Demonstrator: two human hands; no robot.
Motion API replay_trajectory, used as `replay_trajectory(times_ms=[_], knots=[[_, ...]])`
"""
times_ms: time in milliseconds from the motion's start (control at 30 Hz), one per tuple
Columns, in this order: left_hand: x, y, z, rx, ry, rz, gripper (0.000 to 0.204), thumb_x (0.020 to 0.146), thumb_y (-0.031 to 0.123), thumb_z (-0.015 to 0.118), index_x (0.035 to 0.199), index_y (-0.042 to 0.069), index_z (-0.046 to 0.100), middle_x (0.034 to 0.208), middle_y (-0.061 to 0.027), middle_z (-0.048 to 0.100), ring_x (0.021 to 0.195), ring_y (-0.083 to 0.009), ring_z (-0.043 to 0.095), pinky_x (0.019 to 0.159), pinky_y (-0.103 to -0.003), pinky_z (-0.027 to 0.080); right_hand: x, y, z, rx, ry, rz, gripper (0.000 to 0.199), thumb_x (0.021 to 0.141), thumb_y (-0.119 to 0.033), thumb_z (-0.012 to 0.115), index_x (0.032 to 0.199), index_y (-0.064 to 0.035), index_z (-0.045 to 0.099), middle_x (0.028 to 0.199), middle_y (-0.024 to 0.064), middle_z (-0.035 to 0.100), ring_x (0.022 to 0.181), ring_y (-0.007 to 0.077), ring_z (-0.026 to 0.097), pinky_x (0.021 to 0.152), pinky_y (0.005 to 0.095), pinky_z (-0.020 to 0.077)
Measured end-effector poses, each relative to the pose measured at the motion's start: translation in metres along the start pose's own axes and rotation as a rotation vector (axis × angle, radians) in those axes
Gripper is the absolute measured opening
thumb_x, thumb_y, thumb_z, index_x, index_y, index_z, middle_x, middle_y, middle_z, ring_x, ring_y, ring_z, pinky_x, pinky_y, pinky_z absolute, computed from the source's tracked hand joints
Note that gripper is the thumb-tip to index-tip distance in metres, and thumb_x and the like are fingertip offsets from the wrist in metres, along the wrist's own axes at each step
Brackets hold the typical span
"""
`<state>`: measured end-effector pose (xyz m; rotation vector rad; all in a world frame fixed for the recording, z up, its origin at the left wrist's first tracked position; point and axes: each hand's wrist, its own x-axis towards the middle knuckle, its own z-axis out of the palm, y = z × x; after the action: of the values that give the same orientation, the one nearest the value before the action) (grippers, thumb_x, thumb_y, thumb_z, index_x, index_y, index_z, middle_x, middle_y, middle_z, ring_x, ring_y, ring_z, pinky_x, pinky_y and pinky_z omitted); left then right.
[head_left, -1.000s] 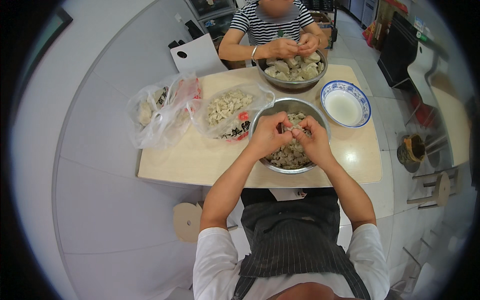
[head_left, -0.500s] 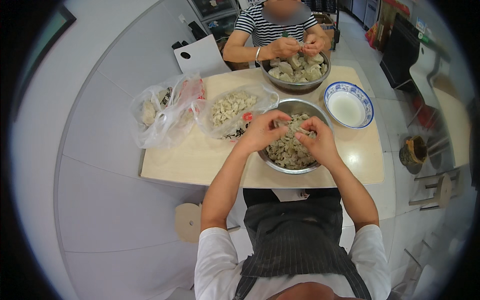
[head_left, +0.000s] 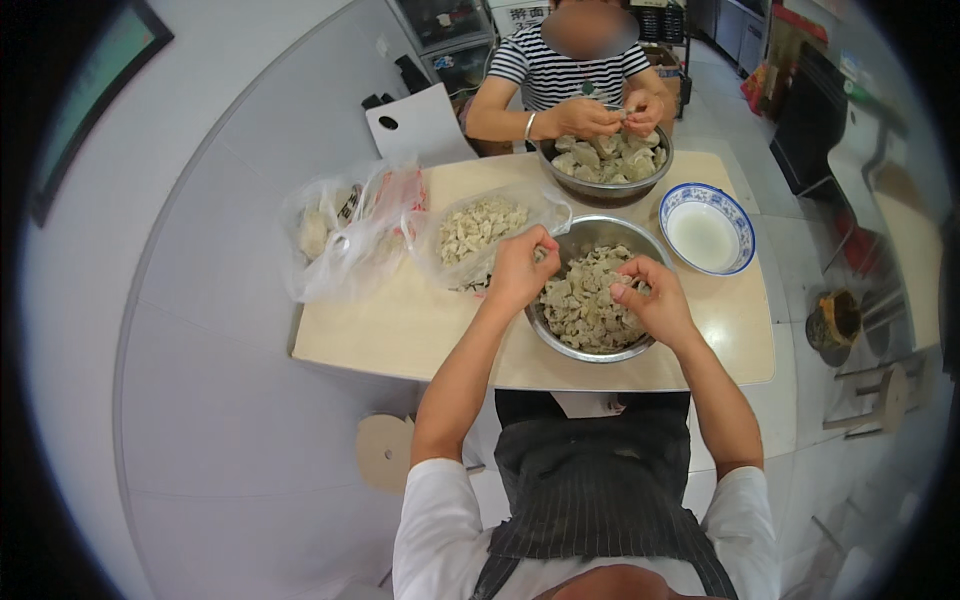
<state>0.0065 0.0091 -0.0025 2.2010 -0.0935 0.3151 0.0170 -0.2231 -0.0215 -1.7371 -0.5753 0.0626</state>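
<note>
A steel bowl point(head_left: 583, 351) near the table's front edge holds a heap of small torn, pale grey-green food pieces point(head_left: 592, 312). Over its left rim is my left hand point(head_left: 522, 268), thumb and fingers pinched together; whatever they hold is too small to make out. My right hand point(head_left: 662, 302) is above the right part of the heap, its thumb and forefinger closed on a pale torn piece. Beside the bowl, to the left, an opened plastic bag point(head_left: 425, 255) contains whiter small pieces point(head_left: 482, 228).
Across the table point(head_left: 400, 335) a person in a striped top point(head_left: 570, 75) works with both hands over another steel bowl point(head_left: 600, 190) of larger pieces. A blue-rimmed bowl point(head_left: 707, 230) of cloudy liquid stands at right. Another plastic bag point(head_left: 318, 265) lies at far left.
My hands have moved apart: the left has drawn toward the bowl's left rim, the right stays over the right side. The whole view has shifted slightly.
</note>
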Motion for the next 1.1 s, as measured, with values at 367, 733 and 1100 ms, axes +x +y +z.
replay_trajectory(times_ms=[367,733,1100], knots=[[-0.009,-0.004,0.019,-0.261,-0.195,-0.100,0.009,0.088,0.004,0.063,0.094,0.003,0.056,0.079,-0.0008,0.059,0.066,-0.0071,0.056,0.056,-0.023,0.047,0.006,-0.031,-0.002,-0.194,0.031,-0.127,0.021,0.076,-0.009,0.078,0.090,-0.0022,0.064,0.084,0.0173,0.068,0.076,0.0352,0.066,0.067,0.0405,0.0507],[-0.009,0.000,0.029,-0.469,-0.276,0.024,0.010,0.080,0.000,0.063,0.087,0.002,0.056,0.078,-0.0010,0.060,0.066,-0.0068,0.057,0.057,-0.022,0.046,0.008,-0.026,0.002,-0.167,-0.040,-0.137,0.021,0.076,-0.007,0.078,0.091,-0.0019,0.065,0.082,0.0131,0.066,0.073,0.0239,0.063,0.069,0.0335,0.0488],[-0.010,0.037,0.002,-0.626,-0.342,-0.162,0.008,0.085,0.002,0.065,0.090,0.002,0.058,0.080,-0.0024,0.062,0.072,-0.0087,0.059,0.059,-0.024,0.048,0.009,-0.019,0.004,0.233,-0.069,0.079,0.017,0.088,-0.006,0.067,0.103,0.0015,0.063,0.094,0.0103,0.068,0.071,0.0130,0.060,0.067,0.0274,0.0495]])
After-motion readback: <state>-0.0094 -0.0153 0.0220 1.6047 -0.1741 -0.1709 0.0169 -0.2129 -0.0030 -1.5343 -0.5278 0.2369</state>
